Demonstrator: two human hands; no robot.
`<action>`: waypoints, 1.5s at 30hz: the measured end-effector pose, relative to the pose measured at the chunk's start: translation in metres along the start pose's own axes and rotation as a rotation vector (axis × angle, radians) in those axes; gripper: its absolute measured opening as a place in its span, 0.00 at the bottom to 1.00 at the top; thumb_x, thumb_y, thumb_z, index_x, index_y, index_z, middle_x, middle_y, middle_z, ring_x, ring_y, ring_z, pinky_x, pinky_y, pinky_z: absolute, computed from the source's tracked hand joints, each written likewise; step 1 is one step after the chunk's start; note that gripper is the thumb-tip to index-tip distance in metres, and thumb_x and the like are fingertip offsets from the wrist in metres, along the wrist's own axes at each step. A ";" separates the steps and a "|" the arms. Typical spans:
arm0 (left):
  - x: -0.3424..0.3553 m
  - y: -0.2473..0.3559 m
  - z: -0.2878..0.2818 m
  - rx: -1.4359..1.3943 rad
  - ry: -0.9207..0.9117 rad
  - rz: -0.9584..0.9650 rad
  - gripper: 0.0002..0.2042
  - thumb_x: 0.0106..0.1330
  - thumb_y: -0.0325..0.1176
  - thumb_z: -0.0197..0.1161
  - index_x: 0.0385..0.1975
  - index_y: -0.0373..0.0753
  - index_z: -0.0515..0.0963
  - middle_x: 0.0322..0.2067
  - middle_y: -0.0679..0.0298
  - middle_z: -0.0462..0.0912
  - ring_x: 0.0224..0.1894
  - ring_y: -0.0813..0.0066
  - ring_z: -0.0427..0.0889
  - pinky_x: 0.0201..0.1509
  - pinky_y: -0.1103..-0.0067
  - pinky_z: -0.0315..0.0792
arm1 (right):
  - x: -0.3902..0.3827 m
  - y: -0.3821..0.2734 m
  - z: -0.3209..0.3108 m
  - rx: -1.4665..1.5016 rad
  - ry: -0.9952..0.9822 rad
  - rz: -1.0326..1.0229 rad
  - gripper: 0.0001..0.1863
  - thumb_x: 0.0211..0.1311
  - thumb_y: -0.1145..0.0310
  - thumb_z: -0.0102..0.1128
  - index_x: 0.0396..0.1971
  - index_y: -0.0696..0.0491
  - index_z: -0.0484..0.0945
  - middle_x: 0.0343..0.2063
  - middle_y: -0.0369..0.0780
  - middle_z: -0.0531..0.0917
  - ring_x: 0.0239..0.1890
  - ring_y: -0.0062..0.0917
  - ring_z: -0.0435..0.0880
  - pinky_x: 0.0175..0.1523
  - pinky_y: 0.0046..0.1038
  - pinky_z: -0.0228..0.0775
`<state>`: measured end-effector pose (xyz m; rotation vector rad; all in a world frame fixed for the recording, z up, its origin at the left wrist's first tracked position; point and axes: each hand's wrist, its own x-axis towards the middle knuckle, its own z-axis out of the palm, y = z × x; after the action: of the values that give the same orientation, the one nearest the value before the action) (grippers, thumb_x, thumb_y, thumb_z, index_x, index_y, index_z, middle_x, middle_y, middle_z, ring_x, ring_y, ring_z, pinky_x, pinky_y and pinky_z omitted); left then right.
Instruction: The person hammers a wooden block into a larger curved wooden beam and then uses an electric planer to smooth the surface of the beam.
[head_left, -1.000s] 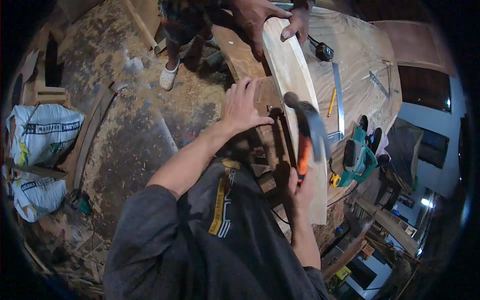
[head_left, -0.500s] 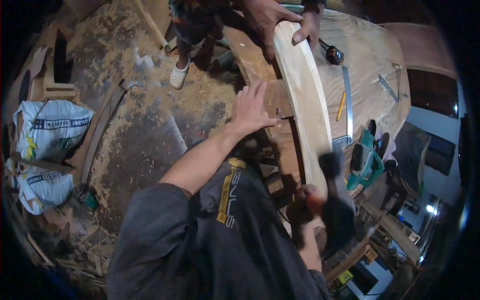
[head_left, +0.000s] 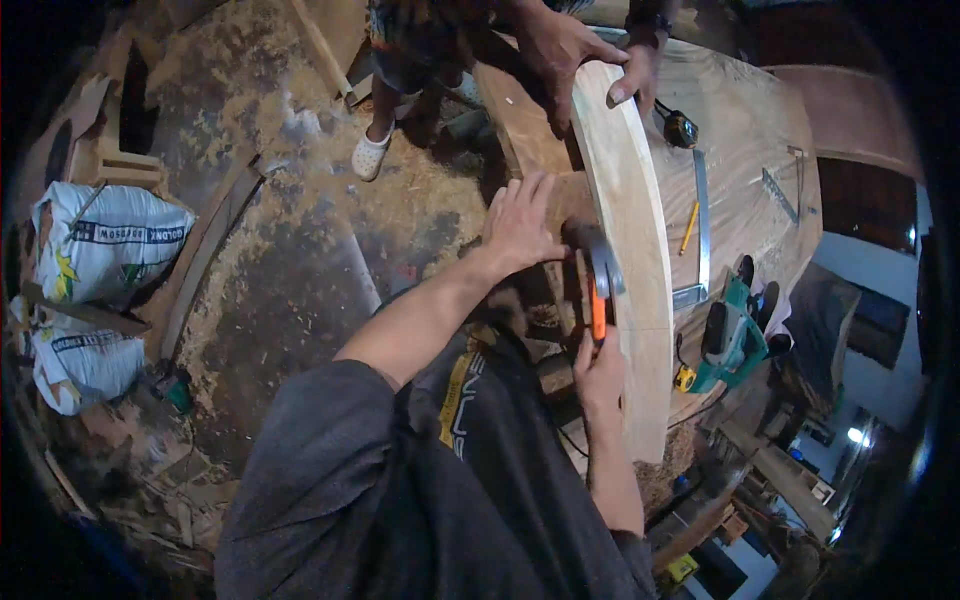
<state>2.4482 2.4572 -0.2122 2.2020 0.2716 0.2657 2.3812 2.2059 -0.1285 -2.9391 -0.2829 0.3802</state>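
My right hand (head_left: pixel 600 375) is closed round the orange-and-black handle of a hammer (head_left: pixel 599 312). The hammer's head, blurred by motion, is at the left edge of a long, curved pale wooden piece (head_left: pixel 632 220). My left hand (head_left: pixel 519 228) lies with its fingers spread on a brown wooden board (head_left: pixel 570 195), left of the pale piece. At the far end of that piece, another person's hands (head_left: pixel 575 50) grip it from both sides. Whether a nail is under the hammer head I cannot tell.
Right of the curved piece lie a pencil (head_left: pixel 690 228), a metal square (head_left: pixel 702 220), a tape measure (head_left: pixel 680 130) and a green power planer (head_left: pixel 733 335). White sacks (head_left: pixel 120 240) stand at the left, near a curved board (head_left: pixel 205 255). Sawdust covers the floor (head_left: pixel 300 250).
My right hand has brought the hammer from the lower right, over the curved piece, to that piece's left edge. My left hand stays on the board; the whole view has shifted slightly.
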 end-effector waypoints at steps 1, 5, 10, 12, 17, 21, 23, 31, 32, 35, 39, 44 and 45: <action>0.002 -0.001 -0.002 0.003 0.005 0.000 0.55 0.36 0.52 0.84 0.67 0.34 0.64 0.64 0.50 0.67 0.60 0.47 0.69 0.64 0.58 0.67 | -0.002 -0.009 -0.008 0.002 0.002 -0.005 0.11 0.72 0.64 0.59 0.43 0.56 0.78 0.28 0.46 0.84 0.25 0.37 0.83 0.30 0.38 0.73; 0.005 0.009 -0.003 0.006 -0.010 0.015 0.56 0.37 0.53 0.83 0.67 0.34 0.63 0.64 0.51 0.67 0.60 0.47 0.69 0.64 0.58 0.68 | -0.028 0.046 0.020 0.282 0.394 -0.205 0.15 0.70 0.68 0.60 0.54 0.55 0.75 0.30 0.36 0.84 0.34 0.23 0.82 0.36 0.32 0.73; 0.001 0.000 0.001 -0.003 -0.020 -0.011 0.56 0.36 0.52 0.82 0.67 0.32 0.63 0.64 0.51 0.67 0.59 0.47 0.69 0.64 0.59 0.67 | 0.003 -0.034 -0.027 0.084 -0.143 0.152 0.14 0.72 0.68 0.55 0.48 0.64 0.72 0.38 0.46 0.85 0.40 0.36 0.86 0.42 0.37 0.73; -0.002 -0.001 0.004 0.028 0.036 0.006 0.54 0.37 0.50 0.82 0.66 0.32 0.64 0.63 0.51 0.67 0.58 0.48 0.70 0.65 0.59 0.67 | -0.004 -0.037 -0.013 0.254 0.173 -0.086 0.18 0.72 0.66 0.58 0.54 0.62 0.73 0.37 0.47 0.86 0.39 0.34 0.86 0.43 0.35 0.76; 0.001 0.000 0.000 0.003 0.004 0.000 0.54 0.37 0.50 0.81 0.67 0.32 0.64 0.63 0.50 0.67 0.58 0.48 0.70 0.65 0.60 0.67 | -0.004 -0.022 -0.016 0.029 -0.010 0.022 0.13 0.73 0.63 0.58 0.46 0.58 0.77 0.30 0.49 0.84 0.31 0.46 0.85 0.36 0.42 0.77; 0.002 0.007 0.002 0.048 -0.005 -0.019 0.55 0.35 0.50 0.82 0.66 0.32 0.64 0.63 0.49 0.67 0.59 0.47 0.70 0.66 0.60 0.67 | -0.012 -0.020 -0.016 0.286 0.309 -0.170 0.12 0.72 0.62 0.57 0.40 0.56 0.72 0.25 0.55 0.82 0.31 0.57 0.82 0.34 0.52 0.71; 0.003 0.005 0.008 0.037 0.022 0.012 0.55 0.35 0.50 0.82 0.66 0.32 0.64 0.63 0.49 0.67 0.59 0.47 0.70 0.66 0.60 0.67 | -0.014 0.001 -0.003 0.178 0.268 -0.157 0.12 0.72 0.62 0.57 0.40 0.56 0.72 0.25 0.55 0.82 0.31 0.57 0.82 0.34 0.52 0.71; 0.002 0.005 0.012 0.016 0.068 0.066 0.52 0.38 0.51 0.81 0.66 0.32 0.65 0.63 0.48 0.68 0.60 0.45 0.69 0.65 0.60 0.68 | -0.019 0.006 -0.009 0.312 0.493 -0.443 0.11 0.69 0.62 0.61 0.42 0.55 0.77 0.26 0.54 0.82 0.32 0.52 0.83 0.36 0.46 0.74; 0.002 0.006 0.013 0.039 0.060 0.040 0.53 0.38 0.50 0.82 0.67 0.34 0.64 0.63 0.51 0.68 0.61 0.48 0.69 0.65 0.60 0.66 | -0.017 0.003 -0.009 0.193 0.299 -0.257 0.13 0.69 0.60 0.61 0.43 0.54 0.76 0.27 0.55 0.82 0.32 0.54 0.83 0.36 0.47 0.74; -0.001 -0.005 0.016 0.089 0.074 0.037 0.54 0.38 0.51 0.82 0.67 0.33 0.63 0.63 0.51 0.68 0.61 0.47 0.69 0.65 0.59 0.66 | 0.000 -0.019 -0.030 0.022 -0.061 0.027 0.16 0.71 0.56 0.58 0.43 0.55 0.73 0.31 0.57 0.82 0.35 0.58 0.82 0.38 0.49 0.74; 0.002 0.011 0.005 0.111 0.047 0.049 0.56 0.40 0.58 0.81 0.67 0.31 0.62 0.64 0.47 0.67 0.59 0.44 0.70 0.64 0.57 0.66 | -0.025 0.012 -0.052 0.185 0.050 -0.090 0.13 0.71 0.62 0.60 0.42 0.56 0.72 0.30 0.54 0.82 0.36 0.54 0.83 0.38 0.50 0.72; 0.007 0.039 0.002 0.212 0.022 0.014 0.60 0.35 0.61 0.81 0.68 0.32 0.62 0.65 0.52 0.67 0.64 0.49 0.66 0.70 0.60 0.61 | -0.014 0.081 -0.141 0.214 0.467 -0.097 0.10 0.69 0.65 0.62 0.42 0.56 0.80 0.27 0.50 0.81 0.30 0.45 0.82 0.36 0.39 0.72; 0.009 0.043 0.003 0.200 0.023 -0.014 0.59 0.35 0.59 0.81 0.67 0.31 0.62 0.64 0.50 0.68 0.64 0.48 0.66 0.69 0.61 0.62 | -0.002 0.101 -0.156 0.187 0.433 -0.042 0.11 0.69 0.66 0.62 0.44 0.57 0.80 0.27 0.50 0.81 0.30 0.44 0.82 0.35 0.38 0.72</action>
<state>2.4623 2.4326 -0.1790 2.3944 0.3384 0.2656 2.4371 2.0859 0.0021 -2.7322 -0.2331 -0.2246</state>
